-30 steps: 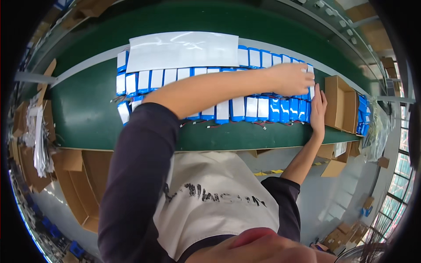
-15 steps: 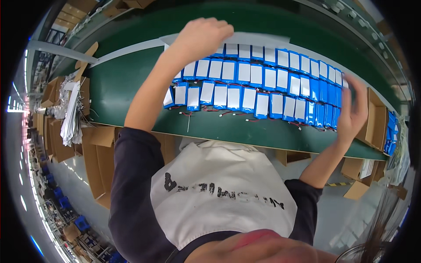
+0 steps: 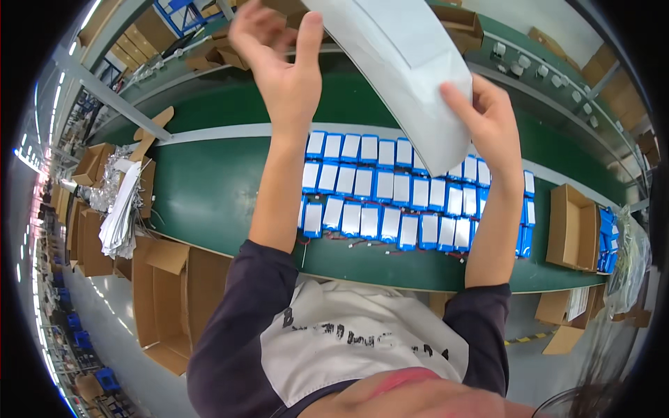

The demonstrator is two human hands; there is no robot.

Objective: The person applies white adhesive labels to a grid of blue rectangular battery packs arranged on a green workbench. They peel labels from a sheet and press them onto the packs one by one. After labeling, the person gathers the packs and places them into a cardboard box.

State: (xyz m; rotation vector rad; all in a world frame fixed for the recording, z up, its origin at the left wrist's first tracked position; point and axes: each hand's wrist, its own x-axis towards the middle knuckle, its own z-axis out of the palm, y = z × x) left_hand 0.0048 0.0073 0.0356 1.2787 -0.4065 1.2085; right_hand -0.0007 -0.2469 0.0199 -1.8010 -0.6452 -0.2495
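My right hand (image 3: 484,115) grips a long white paper sheet (image 3: 397,63) by its near end, thumb on top and fingers behind. The sheet is raised and slanted over the far rows of blue battery packs (image 3: 362,182), hiding some of them. Most of the packs bear white rectangles on top; thin red and dark leads with small white connectors stick out along the near row. Up at the far left, my left hand (image 3: 282,66) is raised with thumb and fingers apart, slightly blurred, beside the sheet and holding nothing visible.
The packs lie on a green bench (image 3: 209,174) with a pale rail behind. At its right end stands an open cardboard box (image 3: 573,230) beside more blue packs (image 3: 608,240). White paper strips (image 3: 122,216) hang at the left. A large open carton (image 3: 162,299) is below the bench.
The white sheet has come up off the far edge of the bench into my right hand, which moved left and away. My left hand has risen and spread. The view has shifted.
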